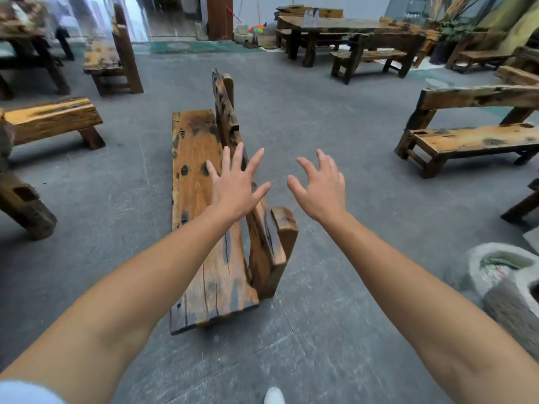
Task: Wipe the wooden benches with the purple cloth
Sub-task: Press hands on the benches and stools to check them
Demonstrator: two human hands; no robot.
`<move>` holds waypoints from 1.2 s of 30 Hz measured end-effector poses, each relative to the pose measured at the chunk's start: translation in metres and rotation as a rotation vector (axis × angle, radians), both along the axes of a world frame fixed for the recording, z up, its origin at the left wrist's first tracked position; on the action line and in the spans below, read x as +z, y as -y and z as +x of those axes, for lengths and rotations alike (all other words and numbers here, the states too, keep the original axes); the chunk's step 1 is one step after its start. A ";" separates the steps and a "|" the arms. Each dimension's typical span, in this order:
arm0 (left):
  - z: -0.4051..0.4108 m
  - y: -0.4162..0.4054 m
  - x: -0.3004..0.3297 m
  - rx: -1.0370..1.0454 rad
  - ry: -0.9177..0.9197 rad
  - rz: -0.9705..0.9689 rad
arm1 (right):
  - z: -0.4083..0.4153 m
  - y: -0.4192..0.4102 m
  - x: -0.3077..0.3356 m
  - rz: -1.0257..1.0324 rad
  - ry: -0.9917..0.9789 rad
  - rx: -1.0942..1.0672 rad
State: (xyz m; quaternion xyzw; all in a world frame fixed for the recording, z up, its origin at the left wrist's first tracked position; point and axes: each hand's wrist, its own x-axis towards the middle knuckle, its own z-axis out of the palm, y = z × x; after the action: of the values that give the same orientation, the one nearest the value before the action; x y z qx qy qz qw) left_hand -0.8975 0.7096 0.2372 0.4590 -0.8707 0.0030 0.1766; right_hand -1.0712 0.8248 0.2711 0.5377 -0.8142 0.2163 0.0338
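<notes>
Both arms are stretched forward over a grey floor (pixel 335 118). The left hand (pixel 236 188) is spread, empty, above a wooden bench (pixel 198 199) with a backrest; the right hand (pixel 319 189) is held empty, fingers curled, beside it. More benches are seen around.

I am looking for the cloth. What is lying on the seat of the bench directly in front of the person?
Nothing lies on the visible seat of the bench; only bare wood with dark spots. The left hand and forearm cover part of it, so that strip cannot be checked. No purple cloth shows.
</notes>
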 end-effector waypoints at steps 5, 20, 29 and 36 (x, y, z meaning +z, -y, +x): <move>-0.093 0.072 0.009 0.103 -0.017 0.049 | -0.092 0.078 0.012 0.031 0.012 0.058; -0.305 0.340 -0.018 0.257 0.169 -0.089 | -0.308 0.399 0.011 0.056 -0.032 0.320; -0.379 0.503 0.000 0.528 0.129 -0.013 | -0.397 0.609 0.003 0.033 0.002 0.518; -0.453 0.633 0.016 0.715 0.086 0.050 | -0.482 0.780 -0.002 0.029 -0.016 0.678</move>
State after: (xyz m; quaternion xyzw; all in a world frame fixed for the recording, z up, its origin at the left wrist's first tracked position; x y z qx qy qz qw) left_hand -1.3503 0.0771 0.2527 0.7381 -0.6616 0.0626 0.1164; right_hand -1.5536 0.0446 0.2692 0.7800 -0.5918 0.1993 -0.0414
